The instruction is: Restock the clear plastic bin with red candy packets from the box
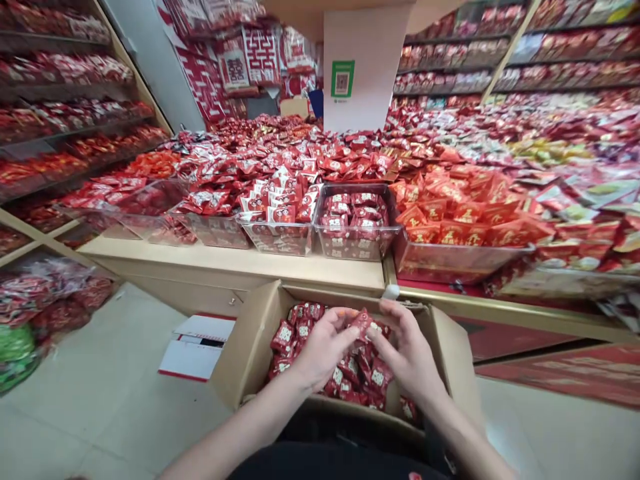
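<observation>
Over an open cardboard box, my left hand pinches a small dark red candy packet between thumb and fingers. My right hand is at the packet's other side; its thumb is at the packet's edge, while its fingers are spread apart. Inside the box, beneath both hands, lie many loose red candy packets with cream-coloured print. The hands and forearms cover part of the pile.
Ahead, a clear plastic bin holds similar packets in rows. Beside it stand a bin of red-and-white packets and one of orange-red packets. A white-and-red carton lies on the floor at left, near bagged goods.
</observation>
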A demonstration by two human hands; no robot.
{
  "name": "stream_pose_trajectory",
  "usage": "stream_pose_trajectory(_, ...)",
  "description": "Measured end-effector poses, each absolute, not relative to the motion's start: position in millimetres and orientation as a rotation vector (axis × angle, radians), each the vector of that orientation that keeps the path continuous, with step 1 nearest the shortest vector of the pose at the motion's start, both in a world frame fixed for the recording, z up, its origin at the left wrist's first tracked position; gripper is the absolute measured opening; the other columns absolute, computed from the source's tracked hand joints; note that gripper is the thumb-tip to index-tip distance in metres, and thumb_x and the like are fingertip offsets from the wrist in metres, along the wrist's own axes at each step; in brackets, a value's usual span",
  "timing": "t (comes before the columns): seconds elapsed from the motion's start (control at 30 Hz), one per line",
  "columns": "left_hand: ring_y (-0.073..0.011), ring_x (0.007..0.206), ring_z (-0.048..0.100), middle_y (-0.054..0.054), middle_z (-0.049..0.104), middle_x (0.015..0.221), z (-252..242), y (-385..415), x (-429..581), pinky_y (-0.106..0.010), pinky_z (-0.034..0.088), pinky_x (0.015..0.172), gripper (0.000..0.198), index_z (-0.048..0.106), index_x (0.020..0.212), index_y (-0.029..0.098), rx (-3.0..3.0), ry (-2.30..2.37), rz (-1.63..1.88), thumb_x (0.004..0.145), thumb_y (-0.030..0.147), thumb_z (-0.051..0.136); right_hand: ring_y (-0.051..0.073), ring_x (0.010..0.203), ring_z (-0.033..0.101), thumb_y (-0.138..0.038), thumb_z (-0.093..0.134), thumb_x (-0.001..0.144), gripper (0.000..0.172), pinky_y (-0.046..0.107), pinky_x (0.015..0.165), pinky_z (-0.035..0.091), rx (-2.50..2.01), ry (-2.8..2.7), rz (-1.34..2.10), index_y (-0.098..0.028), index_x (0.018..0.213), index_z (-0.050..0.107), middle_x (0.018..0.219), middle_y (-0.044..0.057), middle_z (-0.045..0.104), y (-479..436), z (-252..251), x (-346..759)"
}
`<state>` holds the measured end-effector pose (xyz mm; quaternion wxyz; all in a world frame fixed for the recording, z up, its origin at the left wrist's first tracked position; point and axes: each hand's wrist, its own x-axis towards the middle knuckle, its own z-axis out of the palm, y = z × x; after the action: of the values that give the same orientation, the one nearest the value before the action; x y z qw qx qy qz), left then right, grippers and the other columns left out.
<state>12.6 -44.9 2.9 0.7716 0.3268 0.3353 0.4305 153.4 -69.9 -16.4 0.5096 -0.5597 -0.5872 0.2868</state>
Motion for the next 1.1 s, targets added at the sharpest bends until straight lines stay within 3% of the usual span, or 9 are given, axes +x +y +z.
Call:
stream_pose_trajectory(0.07,-0.0134,0.088,0.054,-0.003,0.058,0.092,4,-44,17,-0.028,0.039,0.082,0.028,0.055,0.089,0.017,0.722,0.767,0.976,0.063,0.010,0.064,0.020,0.097,0.051,-0.034,0.059,0.068,0.047,0.036,0.083,0.042,-1.373,-1.340,0.887,-0.019,0.110,0.043,0.109,0.009,0.052,-69,-16,156)
stream_pose_trajectory(0.23,-0.0157,0.090,0.056,-0.004,0.061,0.091,2,-46,23,-0.031,0.039,0.084,0.025,0.054,0.092,0.016,0.745,0.823,1.039,0.068,0.016,0.061,0.015,0.061,0.056,-0.042,0.056,0.070,0.035,0.029,0.056,0.048,-1.415,-1.195,1.197,-0.017,0.094,0.053,0.078,0.004,0.062,-67,-9,155)
stream_pose_trajectory(0.43,-0.0142,0.087,0.056,-0.003,0.061,0.094,1,-43,19,-0.029,0.041,0.083,0.039,0.052,0.101,0.017,0.912,0.826,0.979,0.065,0.015,0.066,0.015,0.072,0.055,-0.039,0.055,0.071,0.025,0.029,0.069,0.045,-1.336,-1.199,1.092,-0.015,0.077,0.058,0.077,0.004,0.062,-61,-8,154)
stream_pose_trajectory(0.6,-0.0159,0.086,0.056,-0.004,0.062,0.092,-5,-42,15,-0.030,0.042,0.081,0.034,0.052,0.098,0.017,0.960,0.945,1.057,0.066,0.018,0.065,0.016,0.074,0.057,-0.038,0.059,0.069,0.038,0.029,0.062,0.049,-1.203,-0.948,1.314,-0.019,0.100,0.047,0.089,0.005,0.059,-67,-19,143)
stream_pose_trajectory(0.7,-0.0157,0.086,0.056,-0.004,0.061,0.091,-10,-43,9,-0.029,0.042,0.080,0.033,0.051,0.095,0.018,0.952,0.956,1.046,0.065,0.019,0.065,0.017,0.081,0.057,-0.034,0.062,0.067,0.041,0.032,0.070,0.048,-1.150,-0.990,1.368,-0.020,0.101,0.044,0.092,0.005,0.059,-68,-27,137)
stream_pose_trajectory(0.8,-0.0122,0.072,0.056,-0.001,0.059,0.086,-12,-40,-3,-0.026,0.044,0.068,0.038,0.048,0.102,0.020,0.940,0.962,0.981,0.067,0.025,0.064,0.017,0.083,0.056,-0.035,0.059,0.069,0.036,0.032,0.074,0.046,-1.210,-1.180,1.245,-0.019,0.098,0.046,0.091,0.006,0.059,-55,-16,144)
stream_pose_trajectory(0.9,-0.0092,0.058,0.052,0.002,0.055,0.075,-17,-33,-24,-0.024,0.043,0.058,0.033,0.048,0.100,0.020,1.017,1.014,0.897,0.071,0.031,0.058,0.017,0.075,0.056,-0.037,0.057,0.070,0.036,0.032,0.068,0.046,-1.309,-1.358,0.969,-0.017,0.099,0.048,0.084,0.006,0.059,-17,21,163)
stream_pose_trajectory(1.1,-0.0145,0.071,0.054,-0.001,0.058,0.077,-39,-30,-79,-0.026,0.042,0.070,0.029,0.053,0.098,0.019,1.319,1.330,0.866,0.073,0.034,0.053,0.011,0.058,0.050,-0.038,0.060,0.065,0.044,0.027,0.056,0.044,-1.484,-1.506,0.441,-0.016,0.101,0.048,0.068,-0.001,0.053,130,93,197)
